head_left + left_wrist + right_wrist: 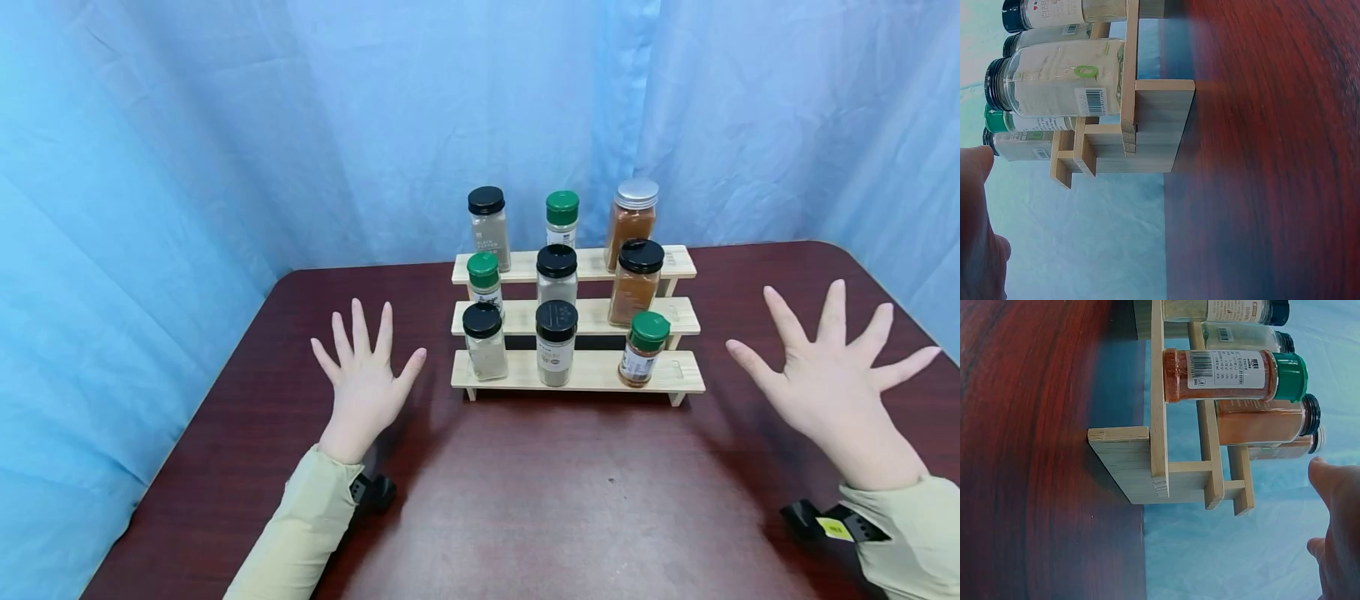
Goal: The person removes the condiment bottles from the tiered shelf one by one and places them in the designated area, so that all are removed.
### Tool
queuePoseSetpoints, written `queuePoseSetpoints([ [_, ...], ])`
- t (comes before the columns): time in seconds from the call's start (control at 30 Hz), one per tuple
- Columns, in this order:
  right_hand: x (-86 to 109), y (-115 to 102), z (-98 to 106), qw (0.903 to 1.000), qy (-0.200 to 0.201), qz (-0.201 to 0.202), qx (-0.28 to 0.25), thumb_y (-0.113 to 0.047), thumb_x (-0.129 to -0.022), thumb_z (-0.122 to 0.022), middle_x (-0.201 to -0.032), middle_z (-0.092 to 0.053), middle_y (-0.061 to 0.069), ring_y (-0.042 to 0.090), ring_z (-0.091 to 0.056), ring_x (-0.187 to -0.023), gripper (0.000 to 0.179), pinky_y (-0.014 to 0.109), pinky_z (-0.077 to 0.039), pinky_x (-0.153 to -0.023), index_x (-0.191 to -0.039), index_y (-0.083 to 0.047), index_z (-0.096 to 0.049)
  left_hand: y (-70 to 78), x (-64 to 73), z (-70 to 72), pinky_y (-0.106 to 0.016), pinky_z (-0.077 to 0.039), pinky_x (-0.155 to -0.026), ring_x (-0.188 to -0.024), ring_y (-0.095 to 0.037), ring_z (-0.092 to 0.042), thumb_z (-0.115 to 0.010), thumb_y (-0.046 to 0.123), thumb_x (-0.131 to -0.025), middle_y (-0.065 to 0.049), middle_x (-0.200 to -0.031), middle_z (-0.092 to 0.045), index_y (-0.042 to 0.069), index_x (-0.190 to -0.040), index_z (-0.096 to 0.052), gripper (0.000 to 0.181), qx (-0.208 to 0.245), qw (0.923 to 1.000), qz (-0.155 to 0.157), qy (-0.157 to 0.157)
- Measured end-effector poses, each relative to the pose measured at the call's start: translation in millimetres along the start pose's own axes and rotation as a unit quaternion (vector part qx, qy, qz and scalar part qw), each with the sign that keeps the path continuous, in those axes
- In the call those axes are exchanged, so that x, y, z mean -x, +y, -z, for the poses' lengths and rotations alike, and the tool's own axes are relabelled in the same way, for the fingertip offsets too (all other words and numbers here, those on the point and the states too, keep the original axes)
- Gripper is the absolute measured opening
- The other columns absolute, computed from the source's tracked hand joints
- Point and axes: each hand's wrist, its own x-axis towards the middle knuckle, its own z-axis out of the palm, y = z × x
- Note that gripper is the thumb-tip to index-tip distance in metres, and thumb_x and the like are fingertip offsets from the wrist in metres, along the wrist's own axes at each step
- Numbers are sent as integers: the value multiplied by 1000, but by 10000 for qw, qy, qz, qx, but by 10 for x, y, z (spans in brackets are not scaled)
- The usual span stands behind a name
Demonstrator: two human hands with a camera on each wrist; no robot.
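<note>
Fingers spread wide, my left hand [365, 400] is held over the table to the left of a three-tier wooden spice rack [480, 371]. My right hand [836, 383], also spread, is on the rack's right side. Both hold nothing and stay apart from the rack. Each tier carries three spice jars. On the bottom tier stand a black-capped jar [486, 343], a labelled black-capped jar [555, 354] and a green-capped jar of red spice [641, 354]. A black-capped jar of brown powder [632, 292] is on the middle tier's right. Above it is a silver-capped jar [630, 225].
The rack stands toward the back of a dark red-brown wooden table [540, 500]. Blue curtains [450, 108] enclose the back and sides. Upright on the top tier are a black-capped jar [490, 237] and a green-capped jar [562, 217]. Black wrist straps circle both sleeves.
</note>
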Motion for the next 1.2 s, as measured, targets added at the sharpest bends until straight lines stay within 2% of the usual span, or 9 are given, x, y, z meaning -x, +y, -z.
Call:
queuePoseSetpoints([
  [0.43,-13,-15,-21,9998,132,151,-70,-73,-88,-32,-149,24,29,56,30,-130,86,80,20,-86,-153,-24,-4,-9,7,27,-66,13,-105,-143,-40,15,-44,54,-94,-15,-158,9,18,-153,-13,77,253,9991,-185,300],
  [0.6,-21,-4,-24,9968,401,402,-563,-64,-92,-36,-152,15,29,56,21,-134,79,78,19,-89,-153,-19,-13,-28,2,30,-64,8,-108,-143,-41,7,-48,49,-93,-18,-158,1,17,-153,-16,75,528,9966,-284,562],
  [0.7,-31,12,-26,9860,656,706,-1360,-48,-95,-43,-153,3,30,54,9,-135,68,77,12,-91,-150,-13,-22,-30,-1,38,-61,-2,-111,-143,-41,-2,-50,43,-94,-21,-156,-8,12,-151,-22,71,1013,9914,-368,746],
  [0.8,-45,14,-52,9639,782,1060,-2313,-29,-96,-48,-151,-12,29,51,-5,-135,58,71,1,-97,-147,-8,-28,-33,12,48,-55,-17,-112,-140,-38,-19,-52,36,-95,-21,-152,-23,6,-148,-30,65,1725,9807,-334,855],
  [0.9,-50,17,-104,9384,770,1309,-3104,-17,-97,-48,-145,-31,9,22,-23,-135,52,37,-16,-110,-146,-11,-33,-24,10,47,-50,-32,-106,-131,-34,-37,-53,29,-96,-19,-143,-38,3,-143,-37,56,2694,9600,-66,758],
  [0.97,-55,11,-138,9192,709,1481,-3578,-10,-97,-47,-137,-37,-6,4,-33,-125,50,14,-25,-101,-145,-17,-35,-9,-10,32,-46,-37,-104,-125,-31,-45,-53,25,-97,-17,-137,-45,3,-139,-41,49,3383,9392,240,543],
  [1.0,-58,3,-152,9100,684,1557,-3781,-7,-97,-47,-133,-38,-13,-2,-36,-120,50,7,-27,-93,-144,-20,-36,4,-25,20,-44,-39,-102,-122,-30,-48,-53,23,-97,-18,-134,-47,3,-138,-43,46,3738,9256,418,415],
  [1.1,-72,-49,-173,8839,667,1838,-4248,2,-95,-47,-128,-42,-21,-6,-40,-114,53,4,-33,-85,-141,-23,-39,53,-86,-48,-39,-46,-95,-112,-25,-55,-53,15,-97,-20,-127,-53,0,-132,-47,39,4668,8791,961,100],
  [1.2,-81,-137,-179,8744,689,1994,-4369,7,-93,-48,-126,-46,-20,-3,-44,-113,53,6,-35,-85,-140,-16,-42,101,-145,-146,-30,-52,-84,-98,-19,-58,-53,10,-96,-18,-116,-56,-3,-128,-50,35,5347,8339,1359,-157],
])
